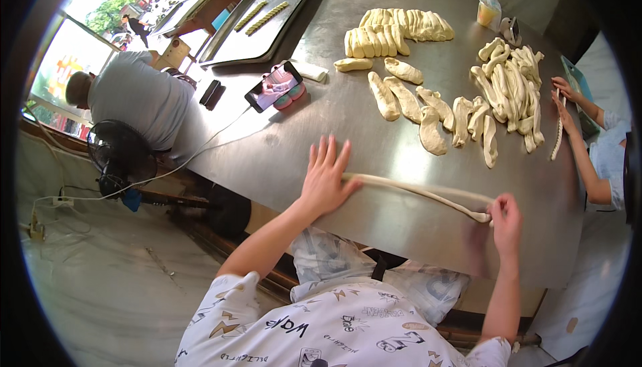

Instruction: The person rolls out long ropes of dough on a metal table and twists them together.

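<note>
A long, thin dough rope spans the steel table in front of me, with two strands between my hands; the farther strand is blurred. My left hand lies flat with fingers apart, its palm and thumb over the rope's left end. What lies beneath that palm is hidden. At the right end, the bent fingers of my right hand pinch the rope just above the tabletop. Beyond the rope, several short dough pieces lie loosely in a curved row.
Longer dough strips are heaped at right, beside a co-worker's hands on a twisted strand. Sliced dough lies farther back. A baking tray holds two twists. A propped phone trails a cable. A fan stands left, near another person.
</note>
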`<action>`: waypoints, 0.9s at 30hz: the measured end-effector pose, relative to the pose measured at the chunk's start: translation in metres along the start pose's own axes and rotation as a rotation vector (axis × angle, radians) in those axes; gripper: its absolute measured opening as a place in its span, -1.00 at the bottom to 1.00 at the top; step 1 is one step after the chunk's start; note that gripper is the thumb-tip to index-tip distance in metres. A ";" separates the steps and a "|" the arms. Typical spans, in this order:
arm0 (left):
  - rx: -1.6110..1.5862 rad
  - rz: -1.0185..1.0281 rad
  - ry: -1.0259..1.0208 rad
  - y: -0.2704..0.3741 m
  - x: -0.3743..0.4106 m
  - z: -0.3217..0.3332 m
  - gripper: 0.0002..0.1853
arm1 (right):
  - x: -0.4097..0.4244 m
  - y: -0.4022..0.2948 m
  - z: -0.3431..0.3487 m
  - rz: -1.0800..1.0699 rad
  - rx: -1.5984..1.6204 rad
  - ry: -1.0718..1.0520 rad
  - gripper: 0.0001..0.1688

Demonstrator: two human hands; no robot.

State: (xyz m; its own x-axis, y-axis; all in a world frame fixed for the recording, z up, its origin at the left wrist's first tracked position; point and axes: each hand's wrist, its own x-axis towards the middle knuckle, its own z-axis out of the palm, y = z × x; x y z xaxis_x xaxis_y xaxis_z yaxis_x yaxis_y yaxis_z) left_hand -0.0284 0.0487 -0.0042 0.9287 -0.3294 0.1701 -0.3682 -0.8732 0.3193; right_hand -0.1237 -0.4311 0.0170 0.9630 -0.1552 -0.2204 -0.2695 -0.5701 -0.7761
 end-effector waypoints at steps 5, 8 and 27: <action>0.039 0.222 -0.101 -0.018 0.022 0.004 -0.02 | -0.010 -0.005 0.049 -0.542 -0.483 0.127 -0.74; 0.197 0.215 -0.204 0.004 -0.022 -0.029 -0.01 | -0.042 0.027 0.008 -0.349 -0.275 -0.047 -0.80; -0.188 0.232 -0.107 0.015 0.029 0.026 0.04 | -0.006 -0.011 0.045 -0.564 -0.528 0.182 -0.86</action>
State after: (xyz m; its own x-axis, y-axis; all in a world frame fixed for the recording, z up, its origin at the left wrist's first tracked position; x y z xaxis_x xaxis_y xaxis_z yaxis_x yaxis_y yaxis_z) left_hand -0.0057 0.0164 -0.0181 0.8148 -0.5565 0.1625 -0.5627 -0.6919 0.4524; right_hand -0.1266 -0.3873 0.0003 0.9516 0.1676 0.2578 0.2535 -0.9020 -0.3494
